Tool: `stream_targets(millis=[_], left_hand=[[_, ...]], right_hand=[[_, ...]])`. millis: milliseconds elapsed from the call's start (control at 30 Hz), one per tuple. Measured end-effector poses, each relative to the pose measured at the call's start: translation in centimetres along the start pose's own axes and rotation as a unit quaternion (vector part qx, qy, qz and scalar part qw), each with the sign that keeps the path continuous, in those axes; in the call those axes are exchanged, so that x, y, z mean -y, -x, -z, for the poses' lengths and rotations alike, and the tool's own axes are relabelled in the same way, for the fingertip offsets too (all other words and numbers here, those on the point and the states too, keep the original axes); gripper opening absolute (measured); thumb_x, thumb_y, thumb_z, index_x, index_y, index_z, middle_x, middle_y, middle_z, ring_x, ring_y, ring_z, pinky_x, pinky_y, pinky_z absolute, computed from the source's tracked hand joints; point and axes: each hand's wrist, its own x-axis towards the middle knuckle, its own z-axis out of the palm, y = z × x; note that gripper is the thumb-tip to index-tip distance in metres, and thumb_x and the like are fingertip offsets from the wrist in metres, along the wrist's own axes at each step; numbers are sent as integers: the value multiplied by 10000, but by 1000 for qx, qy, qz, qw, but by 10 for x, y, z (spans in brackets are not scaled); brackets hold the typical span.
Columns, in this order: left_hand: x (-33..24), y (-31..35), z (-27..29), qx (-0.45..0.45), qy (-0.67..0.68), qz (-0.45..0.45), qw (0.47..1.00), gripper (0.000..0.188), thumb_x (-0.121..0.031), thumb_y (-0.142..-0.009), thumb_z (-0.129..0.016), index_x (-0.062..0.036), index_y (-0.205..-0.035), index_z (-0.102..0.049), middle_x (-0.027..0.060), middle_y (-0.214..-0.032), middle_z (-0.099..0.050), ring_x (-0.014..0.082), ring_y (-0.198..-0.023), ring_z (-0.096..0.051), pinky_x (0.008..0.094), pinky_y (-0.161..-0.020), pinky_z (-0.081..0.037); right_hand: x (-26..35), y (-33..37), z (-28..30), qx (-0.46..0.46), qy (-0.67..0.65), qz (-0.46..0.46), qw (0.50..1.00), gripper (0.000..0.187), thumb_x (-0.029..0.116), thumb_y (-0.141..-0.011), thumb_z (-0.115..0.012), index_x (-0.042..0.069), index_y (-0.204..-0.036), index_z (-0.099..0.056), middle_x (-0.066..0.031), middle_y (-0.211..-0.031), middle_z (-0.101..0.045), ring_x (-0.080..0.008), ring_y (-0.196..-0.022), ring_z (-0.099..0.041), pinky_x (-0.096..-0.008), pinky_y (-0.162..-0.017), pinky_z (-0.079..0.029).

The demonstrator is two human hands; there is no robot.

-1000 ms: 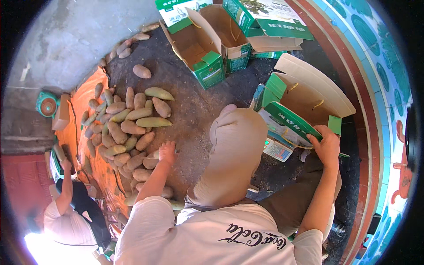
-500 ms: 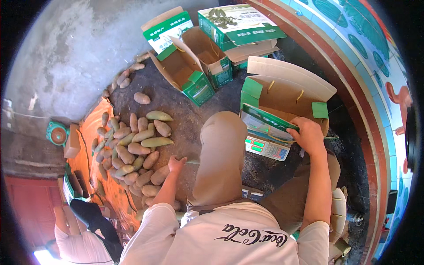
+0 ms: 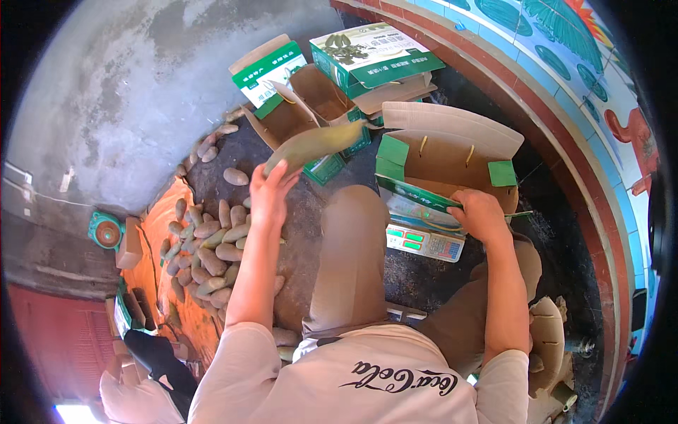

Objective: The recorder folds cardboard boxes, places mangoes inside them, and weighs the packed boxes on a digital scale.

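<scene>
My left hand (image 3: pixel 271 196) is closed around the near-left end of a long green root (image 3: pixel 319 145), fingers curled on it; its far end reaches beyond my grip, up to the right. My right hand (image 3: pixel 483 215) pinches the top edge of the near panel of a carton (image 3: pixel 441 166), thumb and fingers bent over it. My left forearm runs straight up from below, the right one leans in slightly leftward.

My left knee (image 3: pixel 357 208) rises between my two grips. Just past the left one, more boxes (image 3: pixel 337 95) stand open behind the root. Below and left of it lies the pile (image 3: pixel 212 258). Bare floor (image 3: pixel 300 233) opens between pile and knee. A scale (image 3: pixel 424 242) sits just below-left of my right grip.
</scene>
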Motion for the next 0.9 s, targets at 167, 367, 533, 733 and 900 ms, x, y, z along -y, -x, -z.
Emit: stream_targets(millis=[167,367,533,733,900], left_hand=[[12,-16,-83,122,-47,17,991,404,-178,-811,-668,31,-1092,-465,145,-1023,-609,262,-894,-629,368,-822,-492],[33,-12,-156,229,-109,88,963,386,-147,-802,-679,19,-1080,-469,112,-1024,-581,202,-911,-599,345,-797,-499],[35,1,-164,256,-137,28,956,471,-112,-815,-650,-4,-1220,-435,139,-1200,-509,199,-1053,-531,322,-879,-451],[41,-10,-83,91,-135,-50,985,490,-46,-794,-625,9,-1241,-433,148,-1233,-497,245,-1055,-556,315,-865,-461],[90,-5,37,-16,-342,19,939,409,-154,-811,-637,-16,-1181,-528,109,-1131,-572,189,-1028,-556,304,-855,-441]], right_hand=[[1,1,0,0,-6,3,1000,204,242,-787,-628,66,-889,-637,-145,-847,-638,-324,-838,-605,-427,-731,-473],[1,1,1,-2,-5,7,1000,190,231,-789,-624,75,-897,-640,-144,-844,-637,-321,-839,-605,-428,-731,-473],[0,-2,0,-7,-3,1,1000,166,198,-779,-629,69,-883,-642,-134,-816,-617,-319,-826,-593,-421,-713,-461],[2,-2,2,-9,-31,24,999,148,208,-795,-603,72,-850,-623,-115,-821,-617,-309,-831,-594,-421,-723,-468],[-1,-7,0,-33,-32,49,998,130,169,-777,-625,56,-839,-612,-115,-812,-604,-312,-827,-588,-424,-707,-464]])
